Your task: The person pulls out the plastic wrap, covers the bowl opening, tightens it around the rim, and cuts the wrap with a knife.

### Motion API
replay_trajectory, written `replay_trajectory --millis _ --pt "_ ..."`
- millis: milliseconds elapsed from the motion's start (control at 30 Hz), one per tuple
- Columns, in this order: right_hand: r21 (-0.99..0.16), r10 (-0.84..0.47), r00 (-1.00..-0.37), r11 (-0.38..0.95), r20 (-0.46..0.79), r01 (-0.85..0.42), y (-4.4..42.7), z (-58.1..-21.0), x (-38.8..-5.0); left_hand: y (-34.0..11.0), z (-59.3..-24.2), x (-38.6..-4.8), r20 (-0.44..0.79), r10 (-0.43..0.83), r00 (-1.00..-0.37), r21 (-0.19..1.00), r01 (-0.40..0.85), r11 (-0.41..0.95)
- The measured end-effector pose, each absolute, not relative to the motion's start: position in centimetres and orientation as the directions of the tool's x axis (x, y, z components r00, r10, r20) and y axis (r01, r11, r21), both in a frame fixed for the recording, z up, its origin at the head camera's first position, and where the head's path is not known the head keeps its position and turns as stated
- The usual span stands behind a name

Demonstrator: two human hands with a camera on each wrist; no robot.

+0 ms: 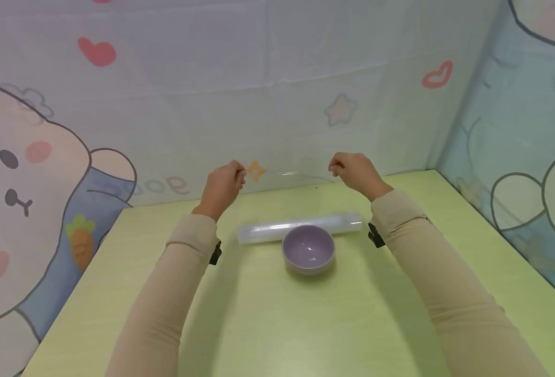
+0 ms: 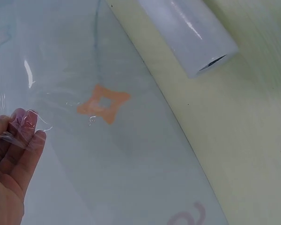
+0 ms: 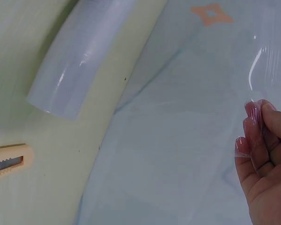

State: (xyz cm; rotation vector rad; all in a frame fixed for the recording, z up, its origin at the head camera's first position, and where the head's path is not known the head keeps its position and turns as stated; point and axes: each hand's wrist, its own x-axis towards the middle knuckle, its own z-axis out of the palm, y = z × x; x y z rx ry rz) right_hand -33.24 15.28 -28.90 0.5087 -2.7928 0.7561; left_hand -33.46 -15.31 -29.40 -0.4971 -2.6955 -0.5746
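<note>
Both hands are raised above the far edge of the table, apart from each other. A clear sheet of plastic wrap [image 1: 289,173] spans the gap between them, visible mostly by its glints. My left hand [image 1: 220,186] pinches one end between thumb and fingers, with film [image 2: 29,75] lying over the fingertips. At the other end, my right hand [image 3: 269,157] pinches the film [image 3: 254,70] the same way. Below them a roll of plastic wrap [image 1: 263,231] lies crosswise on the table. A purple bowl [image 1: 308,250] stands upright just in front of that roll.
A pale orange utility knife [image 3: 9,161] lies on the table near the roll's right end. The yellow-green table [image 1: 277,324] meets a cloth backdrop [image 1: 211,120] with cartoon prints at its far edge, and another printed cloth [image 1: 532,157] hangs along the right side.
</note>
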Motion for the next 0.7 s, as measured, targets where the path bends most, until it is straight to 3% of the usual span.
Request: replay_trajectory --millis 700 --pt "-0.441 -0.284 -0.908 0.803 0.308 -0.401 15.5 -26.7 -32.6 -15.3 -27.6 -32.7 0.448 0.263 -0.854 0.317 0.427 0.847"
